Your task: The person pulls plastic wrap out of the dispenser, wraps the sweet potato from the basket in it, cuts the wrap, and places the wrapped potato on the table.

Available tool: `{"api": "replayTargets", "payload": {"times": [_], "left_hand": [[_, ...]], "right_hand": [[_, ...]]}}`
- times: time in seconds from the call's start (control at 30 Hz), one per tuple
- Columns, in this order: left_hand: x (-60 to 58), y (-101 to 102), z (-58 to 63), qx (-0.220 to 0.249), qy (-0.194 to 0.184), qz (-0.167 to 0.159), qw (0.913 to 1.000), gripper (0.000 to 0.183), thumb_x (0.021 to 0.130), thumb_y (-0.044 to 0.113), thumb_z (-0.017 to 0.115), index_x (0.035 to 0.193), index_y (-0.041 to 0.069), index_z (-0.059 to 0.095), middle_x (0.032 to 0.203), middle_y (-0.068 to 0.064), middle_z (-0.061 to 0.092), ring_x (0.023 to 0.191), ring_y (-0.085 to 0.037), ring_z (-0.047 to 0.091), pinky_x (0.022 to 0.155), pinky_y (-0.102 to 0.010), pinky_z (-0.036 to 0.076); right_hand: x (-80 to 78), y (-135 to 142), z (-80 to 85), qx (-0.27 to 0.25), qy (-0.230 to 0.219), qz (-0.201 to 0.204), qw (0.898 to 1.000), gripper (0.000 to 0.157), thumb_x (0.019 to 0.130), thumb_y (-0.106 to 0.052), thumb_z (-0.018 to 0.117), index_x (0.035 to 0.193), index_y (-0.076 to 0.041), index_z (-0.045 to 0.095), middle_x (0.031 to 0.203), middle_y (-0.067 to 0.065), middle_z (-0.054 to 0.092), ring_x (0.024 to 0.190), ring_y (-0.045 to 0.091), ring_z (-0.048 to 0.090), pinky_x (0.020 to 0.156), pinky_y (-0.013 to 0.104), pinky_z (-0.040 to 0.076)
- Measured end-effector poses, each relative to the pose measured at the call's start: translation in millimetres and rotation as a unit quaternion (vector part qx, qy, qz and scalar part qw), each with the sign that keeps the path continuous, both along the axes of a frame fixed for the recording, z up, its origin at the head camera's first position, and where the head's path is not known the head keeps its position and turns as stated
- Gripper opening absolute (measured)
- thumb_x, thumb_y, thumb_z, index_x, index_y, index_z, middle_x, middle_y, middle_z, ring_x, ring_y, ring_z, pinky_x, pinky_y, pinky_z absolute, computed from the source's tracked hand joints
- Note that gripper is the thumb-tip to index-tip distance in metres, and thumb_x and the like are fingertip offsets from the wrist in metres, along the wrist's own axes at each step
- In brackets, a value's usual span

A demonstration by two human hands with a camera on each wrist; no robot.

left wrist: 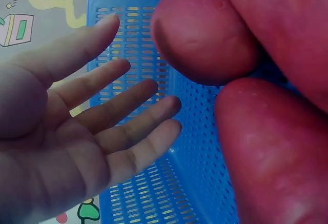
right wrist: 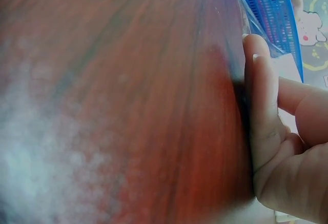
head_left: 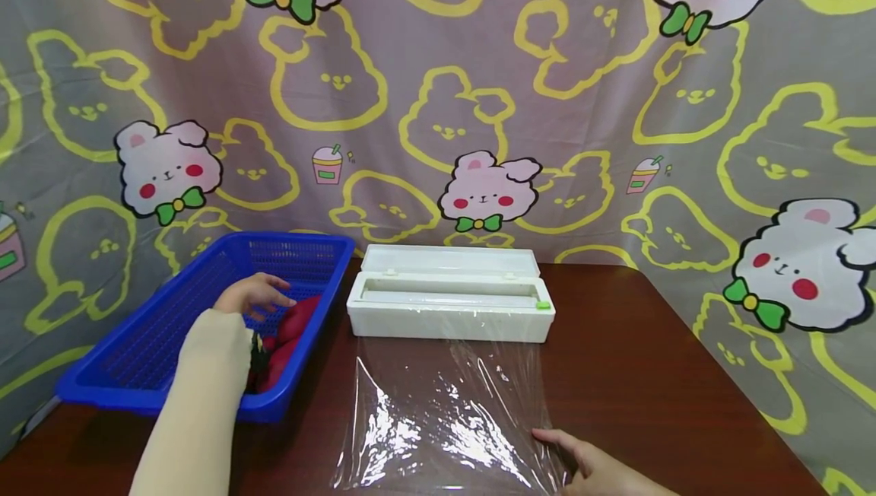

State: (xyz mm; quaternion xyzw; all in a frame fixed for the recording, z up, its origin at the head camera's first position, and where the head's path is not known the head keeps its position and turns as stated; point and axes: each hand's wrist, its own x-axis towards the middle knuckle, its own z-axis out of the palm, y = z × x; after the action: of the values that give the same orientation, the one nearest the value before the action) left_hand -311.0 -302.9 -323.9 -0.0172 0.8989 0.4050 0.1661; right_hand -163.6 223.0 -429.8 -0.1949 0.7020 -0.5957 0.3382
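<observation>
My left hand [head_left: 256,294] reaches into the blue plastic basket [head_left: 109,397], fingers spread and holding nothing. Smooth red rounded pieces of produce [head_left: 297,321] lie along the basket's right side. In the left wrist view, my palm and fingers [left wrist: 136,101] are beside one red piece [left wrist: 205,32], with a gap between. A sheet of cling film [head_left: 445,412] stretches over the table from a white dispenser box [head_left: 452,321]. At the sheet's near right edge, my right hand [head_left: 595,465] rests low; its fingers [right wrist: 262,96] look fairly straight against the tabletop.
The dispenser's lid [head_left: 448,260] stands raised at the back, and a small green slider [head_left: 543,305] is at its front right. The dark wood table [head_left: 616,359] meets a cartoon-patterned curtain [head_left: 411,47] behind. The basket fills the table's left side.
</observation>
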Motion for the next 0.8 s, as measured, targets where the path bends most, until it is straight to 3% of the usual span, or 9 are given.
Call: {"api": "replayTargets", "payload": {"times": [0.2, 0.4, 0.57, 0.7, 0.8], "left_hand": [[-3.3, 1, -5.6, -0.018, -0.022, -0.013, 0.9995, 0.056, 0.084, 0.017, 0.061, 0.124, -0.013, 0.037, 0.118, -0.031, 0.045, 0.105, -0.047, 0.044, 0.074, -0.046, 0.046], [-13.8, -6, -19.7, -0.015, -0.049, -0.033, 0.9981, 0.064, 0.081, 0.024, 0.064, 0.126, -0.011, 0.035, 0.115, -0.029, 0.048, 0.100, -0.044, 0.049, 0.071, -0.045, 0.047], [-46.6, -28, -54.5, -0.003, -0.070, -0.070, 0.9951, 0.073, 0.077, 0.034, 0.069, 0.127, -0.007, 0.035, 0.107, -0.024, 0.053, 0.086, -0.037, 0.058, 0.067, -0.042, 0.049], [-73.3, -42, -86.5, -0.023, -0.072, -0.060, 0.9953, 0.071, 0.080, 0.032, 0.066, 0.125, -0.011, 0.033, 0.106, -0.026, 0.053, 0.084, -0.038, 0.060, 0.067, -0.045, 0.049], [-96.6, -61, -110.9, -0.021, -0.081, -0.073, 0.9939, 0.075, 0.078, 0.036, 0.067, 0.125, -0.012, 0.032, 0.104, -0.027, 0.053, 0.082, -0.038, 0.060, 0.065, -0.045, 0.049]], "right_hand": [[0.3, 1, -2.5, -0.001, 0.001, -0.001, 1.000, 0.070, 0.077, 0.002, 0.063, 0.133, 0.009, 0.021, 0.105, 0.013, 0.042, 0.062, 0.017, 0.058, 0.053, 0.021, 0.047], [0.4, 3, -6.3, -0.032, 0.033, 0.034, 0.998, 0.070, 0.077, 0.003, 0.060, 0.130, 0.014, 0.016, 0.106, 0.013, 0.040, 0.064, 0.014, 0.057, 0.054, 0.019, 0.046], [0.0, 2, -4.3, -0.022, 0.036, 0.031, 0.999, 0.070, 0.076, 0.004, 0.058, 0.131, 0.014, 0.017, 0.107, 0.014, 0.039, 0.064, 0.014, 0.056, 0.053, 0.019, 0.045], [0.6, 0, -1.0, 0.002, 0.010, 0.005, 1.000, 0.069, 0.076, 0.004, 0.060, 0.132, 0.010, 0.020, 0.105, 0.014, 0.041, 0.066, 0.018, 0.058, 0.054, 0.021, 0.047], [1.1, -1, 0.9, 0.010, -0.004, -0.008, 1.000, 0.069, 0.076, 0.004, 0.062, 0.133, 0.007, 0.022, 0.103, 0.013, 0.042, 0.067, 0.021, 0.059, 0.055, 0.023, 0.048]]}}
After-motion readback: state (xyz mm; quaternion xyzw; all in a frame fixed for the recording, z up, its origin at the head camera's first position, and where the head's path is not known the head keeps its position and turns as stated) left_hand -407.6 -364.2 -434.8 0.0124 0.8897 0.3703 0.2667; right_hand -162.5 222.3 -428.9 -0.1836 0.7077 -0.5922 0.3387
